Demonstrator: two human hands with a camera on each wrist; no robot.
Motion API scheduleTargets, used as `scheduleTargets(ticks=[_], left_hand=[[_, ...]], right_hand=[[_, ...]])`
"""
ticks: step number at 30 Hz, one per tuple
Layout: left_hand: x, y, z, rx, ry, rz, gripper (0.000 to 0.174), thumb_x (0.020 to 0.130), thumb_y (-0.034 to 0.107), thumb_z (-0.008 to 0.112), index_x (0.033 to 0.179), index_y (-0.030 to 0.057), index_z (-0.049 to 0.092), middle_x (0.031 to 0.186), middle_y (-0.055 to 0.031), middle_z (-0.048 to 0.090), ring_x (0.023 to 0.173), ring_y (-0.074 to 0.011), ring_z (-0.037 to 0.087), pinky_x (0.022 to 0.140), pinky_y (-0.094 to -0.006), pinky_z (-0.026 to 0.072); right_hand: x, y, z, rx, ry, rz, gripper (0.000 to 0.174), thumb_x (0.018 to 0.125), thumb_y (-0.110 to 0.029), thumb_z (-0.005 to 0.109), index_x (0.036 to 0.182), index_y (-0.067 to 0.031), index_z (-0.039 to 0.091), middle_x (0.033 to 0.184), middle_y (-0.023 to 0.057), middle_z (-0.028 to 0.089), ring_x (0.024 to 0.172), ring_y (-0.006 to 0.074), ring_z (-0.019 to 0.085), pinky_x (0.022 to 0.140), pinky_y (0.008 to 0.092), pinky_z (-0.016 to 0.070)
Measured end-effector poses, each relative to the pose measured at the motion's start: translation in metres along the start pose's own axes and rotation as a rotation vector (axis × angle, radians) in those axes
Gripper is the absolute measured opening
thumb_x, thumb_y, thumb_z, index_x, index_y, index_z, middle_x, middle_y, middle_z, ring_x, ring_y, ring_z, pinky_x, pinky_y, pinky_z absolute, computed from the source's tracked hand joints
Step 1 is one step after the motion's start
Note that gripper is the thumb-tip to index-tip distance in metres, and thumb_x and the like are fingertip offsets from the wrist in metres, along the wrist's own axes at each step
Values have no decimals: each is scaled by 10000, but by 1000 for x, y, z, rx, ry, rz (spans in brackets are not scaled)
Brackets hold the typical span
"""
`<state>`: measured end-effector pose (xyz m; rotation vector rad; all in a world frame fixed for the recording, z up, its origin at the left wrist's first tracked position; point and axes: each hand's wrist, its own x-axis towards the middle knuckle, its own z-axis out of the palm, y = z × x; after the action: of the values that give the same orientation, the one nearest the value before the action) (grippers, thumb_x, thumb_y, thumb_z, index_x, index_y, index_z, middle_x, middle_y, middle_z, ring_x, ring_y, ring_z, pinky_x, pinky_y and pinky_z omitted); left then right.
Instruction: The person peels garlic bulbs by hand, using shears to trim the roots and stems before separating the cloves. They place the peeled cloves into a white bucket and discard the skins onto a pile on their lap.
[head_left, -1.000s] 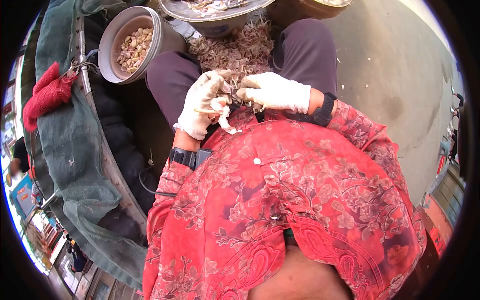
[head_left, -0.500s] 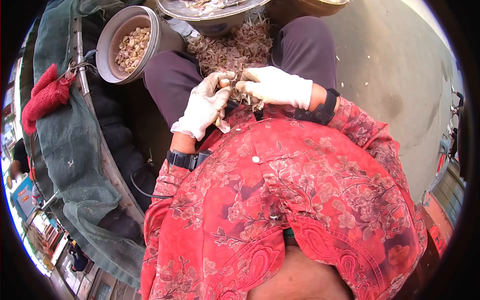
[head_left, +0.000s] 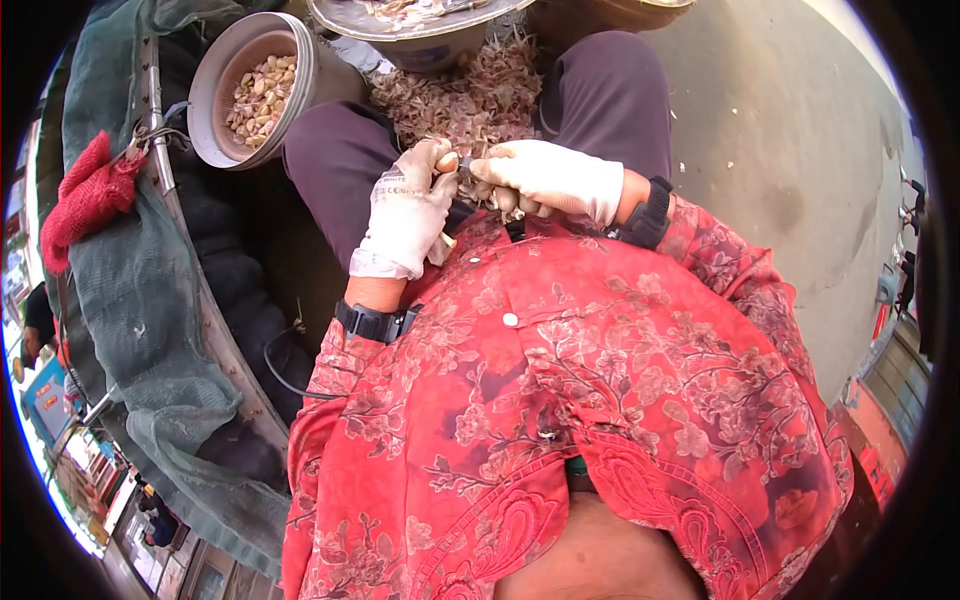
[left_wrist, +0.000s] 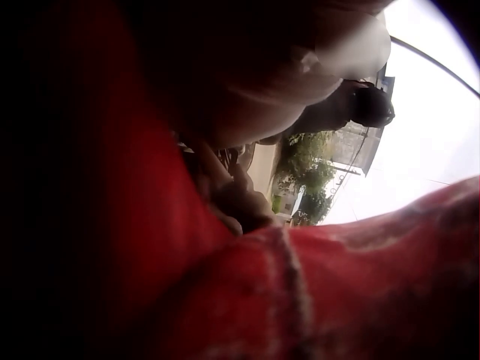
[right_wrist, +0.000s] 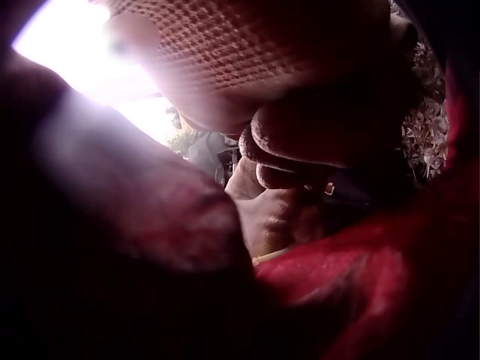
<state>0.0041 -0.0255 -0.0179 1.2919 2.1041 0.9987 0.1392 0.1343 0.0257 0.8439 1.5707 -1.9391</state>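
My left hand (head_left: 405,215), in a white glove, grips a pale garlic clove (head_left: 447,162) between thumb and fingers. A pale garlic stem (head_left: 447,241) pokes out below its palm. Close beside it, my gloved right hand (head_left: 555,180) pinches a small dark blade-like tool (head_left: 467,166) at its thumb, its kind mostly hidden by the fingers. The other right fingers curl under, their tips soiled grey. In the right wrist view the curled gloved fingers (right_wrist: 300,139) show against the left hand (right_wrist: 270,217). The left wrist view is mostly dark glove and red sleeve (left_wrist: 247,292).
A heap of garlic skins (head_left: 465,95) lies between the knees. At the left stands a white bucket (head_left: 205,110) with peeled cloves (head_left: 262,100) in an inner basket. A wide basin (head_left: 420,30) with garlic bits stands ahead. Green netting (head_left: 150,300) hangs over a rail at the left.
The left hand has turned over: the stem and loose skin, earlier across its palm, now sit lower, and a clove shows at its fingertips. The right hand has stayed close beside it.
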Motion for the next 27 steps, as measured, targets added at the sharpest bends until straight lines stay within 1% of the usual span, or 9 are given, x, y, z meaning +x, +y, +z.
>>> scheduleTargets(ticks=[2,6,9,11,14,18,20,24,27], left_hand=[[1,5,-4,60,-93,-84,353,841,17,628,1187,60,572,1042,-121,633,914,-245,638,794,-327,508],[1,4,-5,149,-74,-4,374,823,16,630,1189,70,571,1036,-142,636,900,-288,647,772,-340,513],[4,6,-7,291,-111,56,412,789,21,649,1188,86,570,978,-152,624,883,-335,634,752,-388,513],[8,11,-8,407,-161,39,374,768,47,666,1128,94,576,912,-142,607,854,-357,620,718,-433,502],[13,20,-9,529,-254,2,309,771,81,675,1062,97,572,881,-138,600,844,-358,618,702,-449,495],[12,18,-7,559,-265,-17,256,784,102,671,1015,92,561,876,-145,607,834,-363,622,693,-450,494],[7,9,-4,439,-135,53,259,785,101,677,1015,88,560,880,-149,618,826,-369,625,703,-453,499],[5,9,-3,398,-124,6,245,791,88,675,1001,77,552,871,-153,623,823,-368,628,706,-434,505],[2,8,-1,223,-86,-46,232,801,60,663,1001,63,547,829,-136,621,758,-311,648,663,-398,510]], right_hand=[[4,5,-1,53,-46,-11,377,964,-443,509,923,-77,588,706,-23,553,535,56,448,459,206,393],[5,10,-2,119,-70,-3,408,962,-455,509,883,-63,594,707,-19,561,541,56,455,459,210,399],[6,12,-3,118,-69,17,439,961,-463,507,853,-50,608,709,-14,572,541,58,459,459,212,402],[6,14,-3,106,-60,22,454,960,-468,505,839,-44,616,710,-12,579,540,58,461,458,213,403],[5,12,-2,99,-77,36,471,959,-475,503,839,-37,626,712,-11,587,530,60,459,453,211,399],[5,10,-1,138,-89,35,444,965,-460,501,844,-47,615,701,-23,569,516,53,439,442,207,386],[6,11,0,142,-100,26,427,967,-451,500,848,-55,608,692,-30,557,513,48,429,439,205,379],[9,15,-1,258,-161,24,352,971,-412,511,871,-81,581,665,-54,503,503,32,386,423,194,332],[7,15,1,272,-163,3,320,970,-398,518,875,-96,568,654,-63,477,499,26,365,420,188,307]])
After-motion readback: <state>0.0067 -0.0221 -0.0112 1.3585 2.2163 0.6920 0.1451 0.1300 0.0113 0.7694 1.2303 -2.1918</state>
